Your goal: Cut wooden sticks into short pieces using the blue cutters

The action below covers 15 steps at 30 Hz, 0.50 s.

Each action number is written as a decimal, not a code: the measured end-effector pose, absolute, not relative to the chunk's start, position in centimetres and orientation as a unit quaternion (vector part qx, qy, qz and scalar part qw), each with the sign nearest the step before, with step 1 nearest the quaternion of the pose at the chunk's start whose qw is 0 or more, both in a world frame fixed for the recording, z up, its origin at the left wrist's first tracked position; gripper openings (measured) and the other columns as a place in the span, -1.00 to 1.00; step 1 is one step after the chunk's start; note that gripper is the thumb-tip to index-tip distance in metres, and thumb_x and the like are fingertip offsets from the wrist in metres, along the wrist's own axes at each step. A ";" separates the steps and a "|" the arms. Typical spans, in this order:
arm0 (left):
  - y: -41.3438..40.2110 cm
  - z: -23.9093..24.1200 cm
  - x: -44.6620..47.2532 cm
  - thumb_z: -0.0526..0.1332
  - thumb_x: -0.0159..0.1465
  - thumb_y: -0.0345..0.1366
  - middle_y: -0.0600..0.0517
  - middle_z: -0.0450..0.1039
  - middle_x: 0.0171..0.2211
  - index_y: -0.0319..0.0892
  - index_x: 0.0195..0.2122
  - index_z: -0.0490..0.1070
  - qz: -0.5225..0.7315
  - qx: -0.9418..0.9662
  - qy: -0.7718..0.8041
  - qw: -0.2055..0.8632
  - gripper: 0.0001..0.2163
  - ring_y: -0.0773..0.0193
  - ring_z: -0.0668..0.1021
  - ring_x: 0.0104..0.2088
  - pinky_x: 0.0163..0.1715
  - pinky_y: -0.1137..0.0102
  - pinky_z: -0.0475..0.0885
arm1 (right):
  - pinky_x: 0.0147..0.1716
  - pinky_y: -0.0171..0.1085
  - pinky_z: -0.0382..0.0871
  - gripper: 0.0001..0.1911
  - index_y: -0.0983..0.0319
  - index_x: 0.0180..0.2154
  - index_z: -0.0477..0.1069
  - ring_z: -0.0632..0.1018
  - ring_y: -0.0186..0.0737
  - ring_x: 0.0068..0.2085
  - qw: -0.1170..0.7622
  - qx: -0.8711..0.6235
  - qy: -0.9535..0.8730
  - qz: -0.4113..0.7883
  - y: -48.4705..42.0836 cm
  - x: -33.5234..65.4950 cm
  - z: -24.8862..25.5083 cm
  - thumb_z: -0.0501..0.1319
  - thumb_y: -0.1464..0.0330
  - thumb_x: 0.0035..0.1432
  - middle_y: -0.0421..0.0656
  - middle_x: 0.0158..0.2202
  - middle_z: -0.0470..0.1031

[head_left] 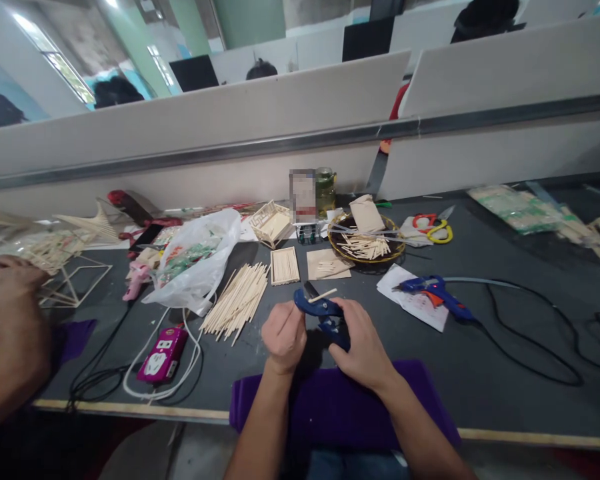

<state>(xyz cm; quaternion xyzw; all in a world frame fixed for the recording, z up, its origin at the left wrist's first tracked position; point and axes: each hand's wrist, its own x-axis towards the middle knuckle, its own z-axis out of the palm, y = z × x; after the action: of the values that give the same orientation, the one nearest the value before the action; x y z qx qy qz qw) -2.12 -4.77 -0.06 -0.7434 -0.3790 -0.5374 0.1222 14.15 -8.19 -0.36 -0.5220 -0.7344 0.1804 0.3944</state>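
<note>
Just above a purple cloth (350, 407), my right hand (357, 343) grips a blue hand cutter (320, 307) by its handles. My left hand (286, 335) is closed at the cutter's head, with fingers pinched around the end of a thin wooden stick (324, 295). That stick crosses the cutter's head and its tip sticks out to the right; the pinched end is hidden by my fingers. Left of my left hand lies a spread pile of wooden sticks (240, 300). Beyond my hands sit a small stick-built panel (285, 265) and a piece of cardboard (337, 268) with short sticks on it.
A blue glue gun (435, 293) rests on paper at right, its cable curling beside it. Behind are a basket (403, 253) of cut sticks and scissors (437, 228). A plastic bag (195, 257), pink power strip (163, 355) and co-worker's arm (17, 333) are at left.
</note>
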 end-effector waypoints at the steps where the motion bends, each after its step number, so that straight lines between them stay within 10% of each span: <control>1: -4.9 0.1 -2.1 0.17 0.17 -0.61 -0.10 0.54 -0.36 -0.22 -0.13 0.46 -0.534 -0.745 -0.378 0.129 -0.72 0.27 0.55 -0.33 -0.30 0.38 0.46 | 0.07 0.04 0.24 -0.34 0.22 0.08 0.14 0.35 0.03 0.06 0.395 -0.519 -0.736 0.185 -8.2 14.2 -0.3 0.10 0.53 -0.16 0.02 0.00 0.32; 15: -5.6 0.9 -2.1 0.19 0.18 -0.58 -0.09 0.55 -0.36 -0.15 -0.04 0.42 -0.509 -0.760 -0.383 0.133 -0.66 0.23 0.58 -0.35 -0.30 0.34 0.48 | 0.05 -0.09 0.32 -0.38 0.19 0.05 0.21 0.41 -0.03 0.05 0.405 -0.507 -0.715 0.259 -8.4 14.2 0.4 0.09 0.55 -0.13 -0.02 -0.04 0.38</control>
<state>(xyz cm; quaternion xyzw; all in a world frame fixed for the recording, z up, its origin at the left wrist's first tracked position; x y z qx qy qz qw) -2.05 -5.65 0.88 -0.7597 -0.3828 -0.5087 0.1327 14.22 -8.40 0.37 -0.5066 -0.7155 0.2590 0.4054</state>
